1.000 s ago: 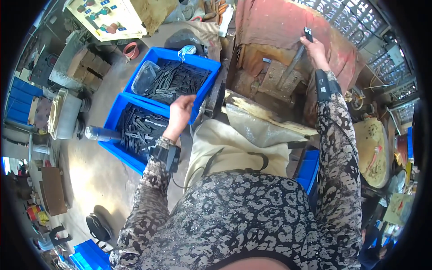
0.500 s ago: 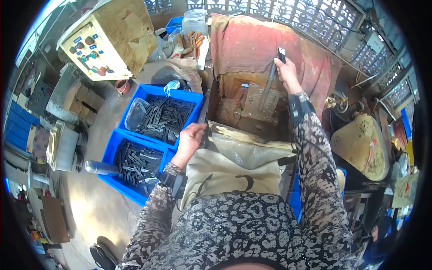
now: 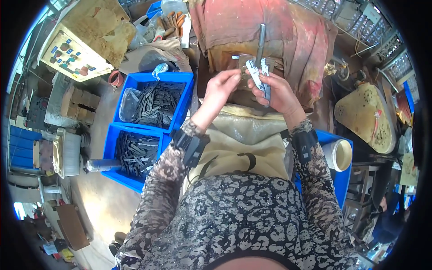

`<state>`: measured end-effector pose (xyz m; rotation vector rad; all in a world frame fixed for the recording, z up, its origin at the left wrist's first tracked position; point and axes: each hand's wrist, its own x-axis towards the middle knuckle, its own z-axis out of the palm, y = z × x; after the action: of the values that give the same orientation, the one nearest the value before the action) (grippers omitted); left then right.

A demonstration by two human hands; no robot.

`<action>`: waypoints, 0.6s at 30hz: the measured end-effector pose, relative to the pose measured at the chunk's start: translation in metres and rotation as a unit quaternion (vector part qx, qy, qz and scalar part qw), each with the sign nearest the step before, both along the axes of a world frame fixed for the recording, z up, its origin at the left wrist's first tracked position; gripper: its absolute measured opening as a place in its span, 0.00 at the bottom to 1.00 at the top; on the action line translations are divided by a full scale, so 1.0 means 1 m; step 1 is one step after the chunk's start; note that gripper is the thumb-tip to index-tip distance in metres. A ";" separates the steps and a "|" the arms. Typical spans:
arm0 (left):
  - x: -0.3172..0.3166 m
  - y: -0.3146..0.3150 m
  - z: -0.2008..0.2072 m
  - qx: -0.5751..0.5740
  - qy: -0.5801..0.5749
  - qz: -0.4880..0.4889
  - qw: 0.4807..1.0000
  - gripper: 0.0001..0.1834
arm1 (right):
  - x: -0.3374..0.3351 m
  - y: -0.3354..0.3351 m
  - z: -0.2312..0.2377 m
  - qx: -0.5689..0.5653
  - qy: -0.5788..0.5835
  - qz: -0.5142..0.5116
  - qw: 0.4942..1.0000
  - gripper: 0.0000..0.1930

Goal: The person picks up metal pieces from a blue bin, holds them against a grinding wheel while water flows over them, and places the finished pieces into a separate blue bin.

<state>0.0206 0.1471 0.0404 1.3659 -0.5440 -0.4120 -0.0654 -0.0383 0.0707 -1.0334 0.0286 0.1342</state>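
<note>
My right hand (image 3: 279, 93) is closed round a few flat metal strips (image 3: 258, 80), whose faces shine white and blue-grey. Just to the left, my left hand (image 3: 220, 87) has its thumb and forefinger pinched together, apart from the strips; whatever they hold, if anything, is too small to make out. Beyond the strips an upright metal rod (image 3: 261, 42) rises from a stained, wet-looking work box (image 3: 204, 76). A red and brown cloth (image 3: 243, 22) drapes over the back of that box. My hands hide much of its inside.
At my left, two blue bins (image 3: 118, 101) hold many dark strips; the farther one also has a clear plastic tub (image 3: 129, 104). A cylinder (image 3: 102, 165) sticks out over the nearer bin. Back left stands a control box (image 3: 74, 56). A pale bucket (image 3: 338, 155) sits right.
My right hand has come down from the rod's upper end toward me, bringing the strips. My left hand has moved from beside the bins rightward and forward, close to them. The view has shifted.
</note>
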 end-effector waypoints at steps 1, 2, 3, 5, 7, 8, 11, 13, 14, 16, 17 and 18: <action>-0.002 -0.005 0.005 -0.026 0.029 -0.002 0.999 0.15 | -0.001 0.003 -0.004 0.016 -0.006 0.018 1.000 0.20; -0.001 -0.006 0.004 -0.024 0.031 0.000 0.999 0.15 | -0.001 0.009 -0.008 0.030 -0.002 0.014 0.999 0.18; -0.001 -0.010 0.005 -0.075 0.088 -0.057 0.992 0.13 | -0.004 0.010 -0.009 0.033 0.000 0.011 0.999 0.18; -0.002 -0.013 0.004 -0.123 0.146 -0.115 0.975 0.11 | -0.007 0.012 -0.011 0.030 0.011 0.026 0.999 0.16; -0.001 -0.010 0.004 -0.179 0.199 -0.146 0.952 0.07 | -0.009 0.016 -0.008 0.046 0.009 0.038 0.998 0.16; -0.001 -0.008 0.004 -0.178 0.200 -0.146 0.952 0.07 | -0.011 0.017 -0.005 0.025 0.008 0.058 0.998 0.16; -0.003 -0.004 0.007 -0.212 0.228 -0.208 0.927 0.09 | -0.017 0.021 0.004 0.006 0.017 0.084 0.996 0.18; -0.003 -0.003 0.004 -0.201 0.225 -0.212 0.930 0.10 | -0.018 0.019 -0.001 -0.050 0.006 0.078 0.996 0.17; -0.005 -0.005 0.002 -0.186 0.224 -0.167 0.942 0.09 | -0.018 0.018 -0.006 -0.049 0.007 0.081 0.995 0.17; -0.007 0.000 -0.002 -0.161 0.208 -0.132 0.956 0.06 | -0.013 0.022 -0.015 -0.025 0.038 0.073 0.996 0.16; -0.008 -0.001 -0.006 -0.142 0.185 -0.109 0.966 0.06 | -0.012 0.023 -0.016 -0.024 0.041 0.087 0.995 0.16; -0.009 0.005 -0.011 -0.106 0.166 -0.094 0.976 0.07 | -0.012 0.031 -0.021 -0.054 0.050 0.063 0.995 0.14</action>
<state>0.0112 0.1520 0.0298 1.0165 -0.4270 -0.7014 -0.0773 -0.0073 0.0495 -1.1362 0.0627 0.3016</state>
